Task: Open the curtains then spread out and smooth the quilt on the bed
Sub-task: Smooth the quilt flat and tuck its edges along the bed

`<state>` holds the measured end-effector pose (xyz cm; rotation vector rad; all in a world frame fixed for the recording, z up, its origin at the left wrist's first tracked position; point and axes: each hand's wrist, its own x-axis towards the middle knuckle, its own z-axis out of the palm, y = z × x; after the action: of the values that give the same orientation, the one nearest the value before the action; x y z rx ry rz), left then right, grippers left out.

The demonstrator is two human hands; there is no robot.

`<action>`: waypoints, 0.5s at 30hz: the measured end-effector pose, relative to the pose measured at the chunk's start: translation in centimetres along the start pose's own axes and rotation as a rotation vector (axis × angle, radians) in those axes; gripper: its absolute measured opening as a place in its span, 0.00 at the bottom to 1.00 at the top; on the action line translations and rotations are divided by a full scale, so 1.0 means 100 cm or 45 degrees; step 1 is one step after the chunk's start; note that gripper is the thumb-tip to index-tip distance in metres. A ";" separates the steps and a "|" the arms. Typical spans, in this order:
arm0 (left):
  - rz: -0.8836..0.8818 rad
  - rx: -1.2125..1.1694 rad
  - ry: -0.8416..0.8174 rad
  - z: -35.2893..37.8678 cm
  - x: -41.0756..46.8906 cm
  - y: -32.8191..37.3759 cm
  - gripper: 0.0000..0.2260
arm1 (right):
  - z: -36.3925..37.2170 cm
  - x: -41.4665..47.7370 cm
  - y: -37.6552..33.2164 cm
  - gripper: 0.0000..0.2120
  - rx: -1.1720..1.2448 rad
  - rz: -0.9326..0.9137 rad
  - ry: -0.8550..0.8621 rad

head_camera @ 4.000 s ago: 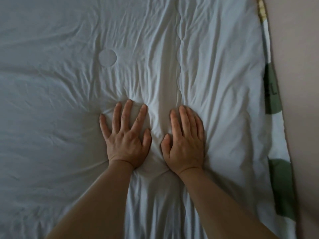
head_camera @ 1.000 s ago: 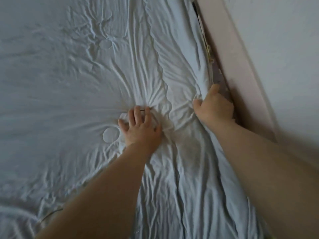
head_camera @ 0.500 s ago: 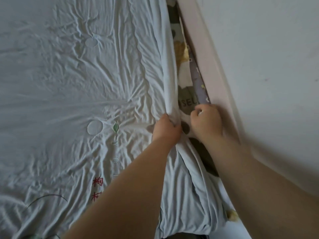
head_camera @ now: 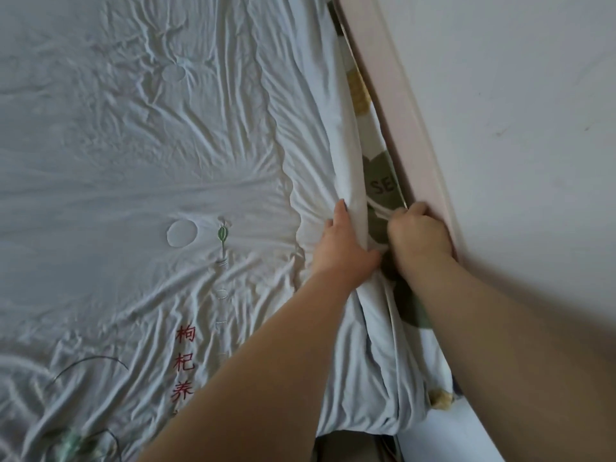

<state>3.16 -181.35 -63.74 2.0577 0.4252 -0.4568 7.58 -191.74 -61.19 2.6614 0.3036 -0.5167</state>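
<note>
A wrinkled white quilt (head_camera: pixel 133 195) covers the bed, with red characters, a small green plant motif and stitched circles on it. Its right edge is folded up in a ridge along the bed's side. My left hand (head_camera: pixel 343 248) grips that raised quilt edge, fingers wrapped around the fold. My right hand (head_camera: pixel 418 233) is closed in a fist beside the pink bed rail, clutching the white edge fabric over the patterned sheet (head_camera: pixel 380 181) with green and yellow shapes. No curtains are in view.
A pale pink bed rail (head_camera: pixel 393 95) runs diagonally along the right side, tight against a white wall (head_camera: pixel 516 128). The quilt's lower right corner (head_camera: pixel 400 411) hangs bunched over the bed's end, with floor below it.
Four seconds ago both palms lay flat on the quilt. Since then both hands moved right to the quilt's edge and took hold of it, lifting it and exposing the patterned sheet.
</note>
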 end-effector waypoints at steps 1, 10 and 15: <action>-0.010 0.009 -0.041 0.002 -0.005 -0.002 0.47 | 0.001 -0.001 -0.003 0.19 -0.030 -0.019 -0.030; -0.087 0.141 -0.114 0.035 -0.069 -0.026 0.43 | 0.017 -0.040 0.005 0.10 0.456 0.037 0.154; -0.163 0.052 -0.067 0.053 -0.116 -0.027 0.21 | 0.030 -0.088 -0.001 0.17 0.978 0.184 -0.196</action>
<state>-8.96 -185.93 -62.67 2.0605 0.5213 -0.5998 -1.33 -194.11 -60.24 3.3019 -0.1787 -0.9335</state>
